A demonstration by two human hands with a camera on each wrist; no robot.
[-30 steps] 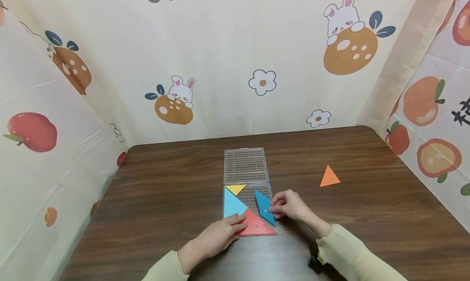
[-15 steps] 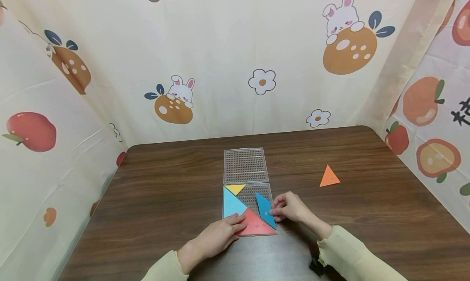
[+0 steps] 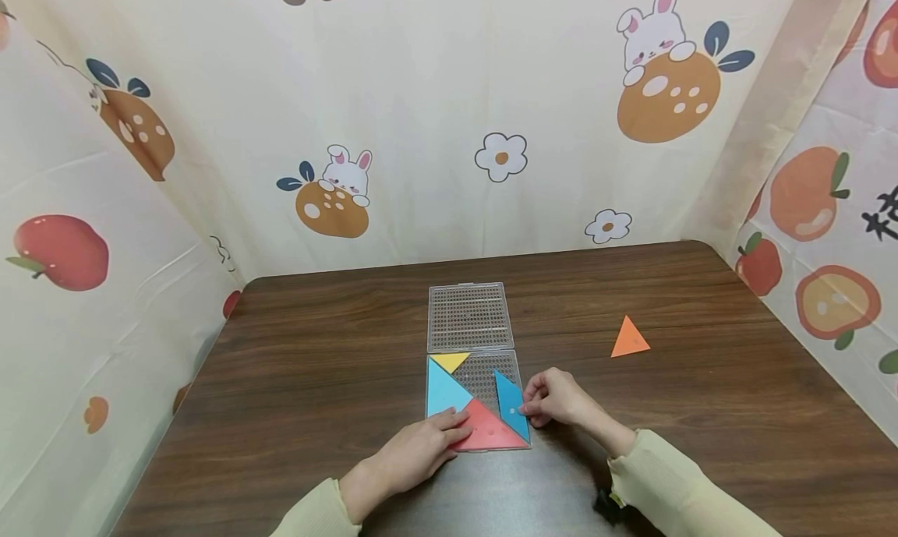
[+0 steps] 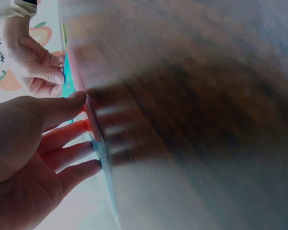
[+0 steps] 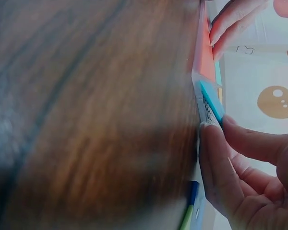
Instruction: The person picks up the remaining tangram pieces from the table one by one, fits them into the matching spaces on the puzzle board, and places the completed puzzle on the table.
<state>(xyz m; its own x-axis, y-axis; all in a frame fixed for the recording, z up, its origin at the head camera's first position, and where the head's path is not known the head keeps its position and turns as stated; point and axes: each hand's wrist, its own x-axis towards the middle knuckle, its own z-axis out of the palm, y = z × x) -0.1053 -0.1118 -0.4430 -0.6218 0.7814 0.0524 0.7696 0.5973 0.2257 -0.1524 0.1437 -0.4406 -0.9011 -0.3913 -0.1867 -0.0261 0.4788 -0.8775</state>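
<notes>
My left hand [image 3: 424,450] lies over the lower left of an open clear plastic case [image 3: 471,317], its fingers extended and resting on a red triangle tangram piece [image 3: 489,430]. Beside that piece lie a light blue triangle [image 3: 443,390] and, at the upper left, a small yellow triangle [image 3: 450,361]. My right hand [image 3: 556,397] is at the case's right edge. Between thumb and fingers it pinches a blue parallelogram tangram piece [image 3: 511,407], which tilts over the grid floor next to the red triangle. The right wrist view shows the thumb on top of the blue parallelogram [image 5: 212,103].
An orange triangle piece [image 3: 629,338] lies apart on the wooden table [image 3: 330,342], to the right of the case. The case's lid half lies flat behind its base. Printed curtains [image 3: 421,116] stand along the table's back and sides.
My right hand has shifted slightly right and towards me, bringing the blue parallelogram closer to the case's right edge and lower corner. The left hand has stayed in place.
</notes>
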